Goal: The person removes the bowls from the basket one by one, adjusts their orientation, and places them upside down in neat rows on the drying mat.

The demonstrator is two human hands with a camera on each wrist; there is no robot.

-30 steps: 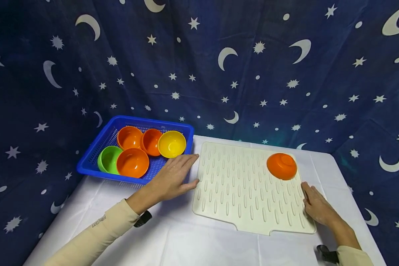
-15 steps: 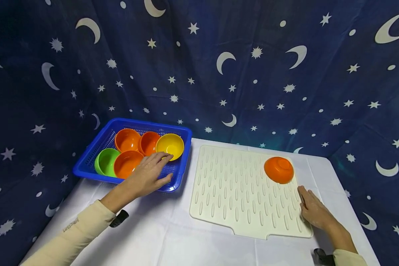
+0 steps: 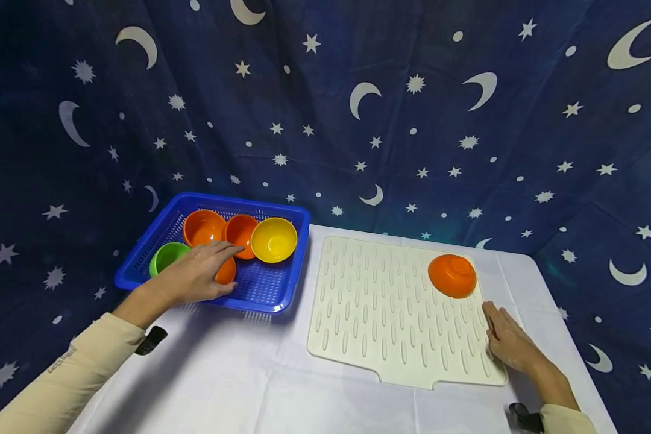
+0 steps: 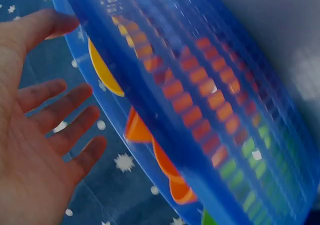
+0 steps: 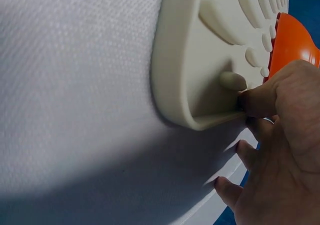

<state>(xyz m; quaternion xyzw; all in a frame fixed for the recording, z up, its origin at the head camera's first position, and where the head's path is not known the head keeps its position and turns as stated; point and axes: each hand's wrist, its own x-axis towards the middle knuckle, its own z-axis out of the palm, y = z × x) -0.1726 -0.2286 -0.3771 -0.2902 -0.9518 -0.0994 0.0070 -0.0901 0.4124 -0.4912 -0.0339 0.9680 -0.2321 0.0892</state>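
Note:
My left hand (image 3: 198, 272) is over the near side of the blue basket (image 3: 304, 241), covering part of an orange bowl (image 3: 226, 271). Its fingers are spread and hold nothing; the left wrist view shows the palm beside the basket's rim. Also in the basket are a green bowl (image 3: 165, 258), a yellow bowl (image 3: 273, 240) and two more orange bowls (image 3: 203, 228). At the right edge of the cream drying mat (image 3: 385, 307), my right hand (image 3: 512, 340) pinches the rim, thumb inside and index finger outside. An upside-down orange bowl (image 3: 452, 276) sits on the mat's far right corner.
A white cloth (image 3: 304, 398) covers the table under the basket and mat. Behind and at both sides hangs a dark blue curtain (image 3: 314, 78) with moons and stars. The mat has raised ridges and a tab at its front edge.
My left hand has moved left from beside the mat, past the yellow bowl, to above the near orange bowl in the basket. My right hand stays at the mat's edge.

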